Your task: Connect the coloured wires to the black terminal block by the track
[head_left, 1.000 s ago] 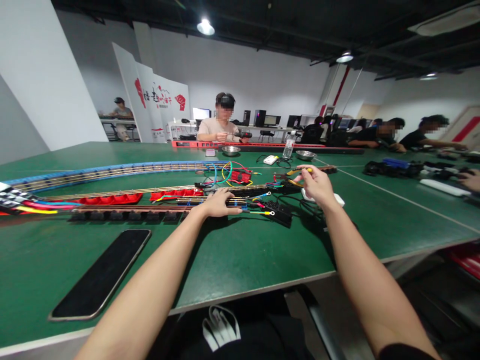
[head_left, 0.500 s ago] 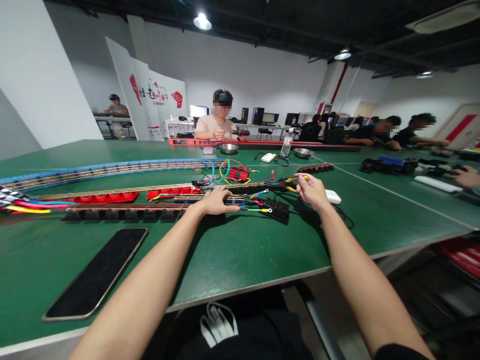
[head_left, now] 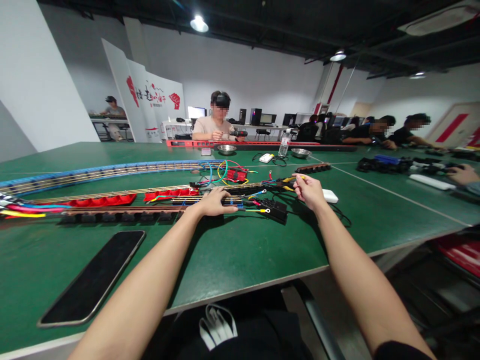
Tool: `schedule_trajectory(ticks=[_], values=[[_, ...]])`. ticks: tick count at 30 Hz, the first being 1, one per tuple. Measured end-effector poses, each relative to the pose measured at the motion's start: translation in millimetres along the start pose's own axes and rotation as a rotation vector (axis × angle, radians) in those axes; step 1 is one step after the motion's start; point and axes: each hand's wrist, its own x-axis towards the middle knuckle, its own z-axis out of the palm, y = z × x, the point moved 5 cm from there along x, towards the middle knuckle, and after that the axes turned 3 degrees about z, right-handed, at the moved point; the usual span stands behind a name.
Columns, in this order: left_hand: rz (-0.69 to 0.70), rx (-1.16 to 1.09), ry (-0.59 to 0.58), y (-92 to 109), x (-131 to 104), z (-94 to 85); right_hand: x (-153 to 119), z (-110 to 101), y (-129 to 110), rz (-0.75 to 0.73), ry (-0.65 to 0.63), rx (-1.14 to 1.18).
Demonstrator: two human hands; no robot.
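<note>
My left hand (head_left: 216, 202) lies with fingers spread over the right end of the long rails, beside a short blue-based rail piece (head_left: 180, 201). My right hand (head_left: 308, 191) pinches a yellow wire (head_left: 288, 179) at the right end of the black rail assembly (head_left: 251, 189). Between my hands a black block (head_left: 275, 210) lies near wires with ring terminals (head_left: 267, 211). Behind them is a red part (head_left: 236, 175) with looped coloured wires. Red trays (head_left: 105, 200) and a brown rail with black feet (head_left: 123, 215) extend left.
A phone (head_left: 93, 277) lies at the front left. Farther back are a water bottle (head_left: 285, 144), metal bowls (head_left: 227, 149) and a long red frame (head_left: 180, 143). A person (head_left: 215, 122) sits opposite. At the right, another person's hand (head_left: 463, 175) is near black parts.
The whole view has shifted slightly, with the scene a little farther left. Both hands keep nearly the same positions on the rails and wire.
</note>
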Motion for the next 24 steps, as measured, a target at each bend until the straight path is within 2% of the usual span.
schedule_trajectory(ticks=[24], values=[[0.008,0.014,0.002,1,0,-0.7,4,-11,2,0.061,0.033,0.095]])
